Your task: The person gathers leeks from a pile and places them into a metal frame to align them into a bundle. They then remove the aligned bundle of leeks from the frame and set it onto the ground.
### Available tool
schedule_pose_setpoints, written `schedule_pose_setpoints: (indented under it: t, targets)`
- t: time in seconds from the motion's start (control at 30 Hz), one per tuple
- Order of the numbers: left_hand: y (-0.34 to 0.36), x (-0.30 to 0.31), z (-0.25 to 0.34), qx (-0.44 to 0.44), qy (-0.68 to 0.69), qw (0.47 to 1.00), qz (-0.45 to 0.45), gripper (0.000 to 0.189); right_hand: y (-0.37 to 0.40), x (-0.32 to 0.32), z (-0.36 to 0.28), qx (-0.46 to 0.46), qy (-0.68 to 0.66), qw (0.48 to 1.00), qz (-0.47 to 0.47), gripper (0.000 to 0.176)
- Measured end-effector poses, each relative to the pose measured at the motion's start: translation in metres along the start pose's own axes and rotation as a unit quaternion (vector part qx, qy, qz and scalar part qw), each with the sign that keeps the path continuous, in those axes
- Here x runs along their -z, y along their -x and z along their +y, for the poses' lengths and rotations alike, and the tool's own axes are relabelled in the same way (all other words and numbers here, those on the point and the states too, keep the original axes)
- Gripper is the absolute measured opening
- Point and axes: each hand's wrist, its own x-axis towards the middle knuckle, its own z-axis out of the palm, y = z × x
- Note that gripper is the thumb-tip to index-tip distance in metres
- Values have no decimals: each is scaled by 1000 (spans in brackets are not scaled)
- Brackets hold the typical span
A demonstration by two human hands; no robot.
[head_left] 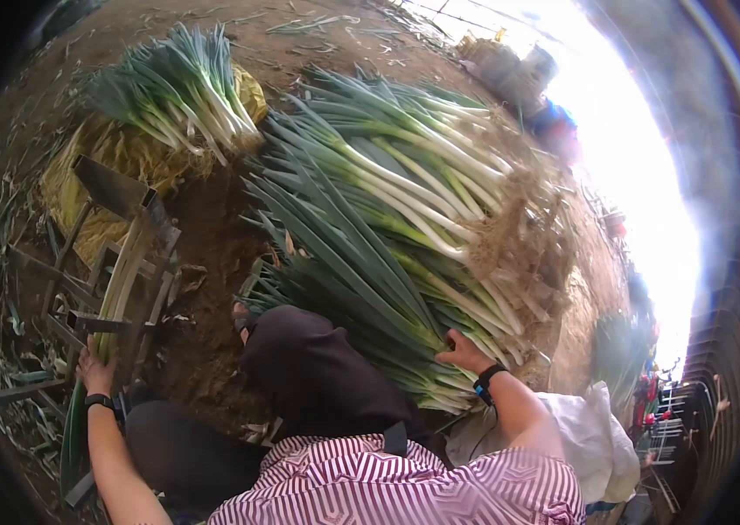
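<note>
the leek (pixel 115 302) lies lengthwise on a metal rack (pixel 112 185) at the near left, its leaves running down past the left hand (pixel 94 372), which is closed round the stalk at the rack's near end. the right hand (pixel 464 352) rests on the near edge of the big pile (pixel 370 219) at centre, fingers loose and spread over the white stalks, gripping nothing that i can see.

judging from this, a good hold takes the firm white part rather than the leaves, which would bend or tear. the leek on the rack looks best kept straight along the bars. in the pile the stalks cross and the roots tangle, so one stalk is best eased out along its length.

a dark knee (pixel 317 376) sits between the two hands. a smaller bundle (pixel 182 83) lies on a yellow sack (pixel 116 157) at the far left. everything rests on bare brown soil (pixel 204 236) strewn with leaf scraps. a white bag (pixel 597 433) sits at the near right, crates (pixel 510 66) stand far off, and hard glare washes out the far right.
</note>
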Motion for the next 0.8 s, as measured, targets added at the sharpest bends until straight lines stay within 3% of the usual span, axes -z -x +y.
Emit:
schedule_pose_setpoints:
  t: [0.1,0.2,0.3,0.43,0.47,0.6,0.67,0.73,0.8]
  targets:
    - [5,7,6,-4,5,1000,4,88,1,16,-47,-20,-82,995,-45,52]
    - [13,19,13,-10,-12,1000,8,82,7,23,-103,14,-250,965,-72,46]
    - [11,14,11,-7,0,1000,10,83,13,27,-150,18,-271,960,-69,38]
    - [13,9,14,7,60,998,18,81,11,38,-212,59,-462,881,-86,33]
    - [15,13,16,11,62,998,11,81,4,43,-224,77,-454,882,-100,37]
    - [24,26,24,21,71,997,11,85,-16,73,-319,200,-491,807,-258,53]
    - [26,30,25,16,72,997,9,86,-40,82,-369,262,-432,808,-303,54]
    - [30,30,26,13,77,997,14,86,-65,90,-421,304,-357,829,-305,50]
    - [31,35,26,15,81,997,-2,86,-73,88,-480,344,-292,862,-230,37]
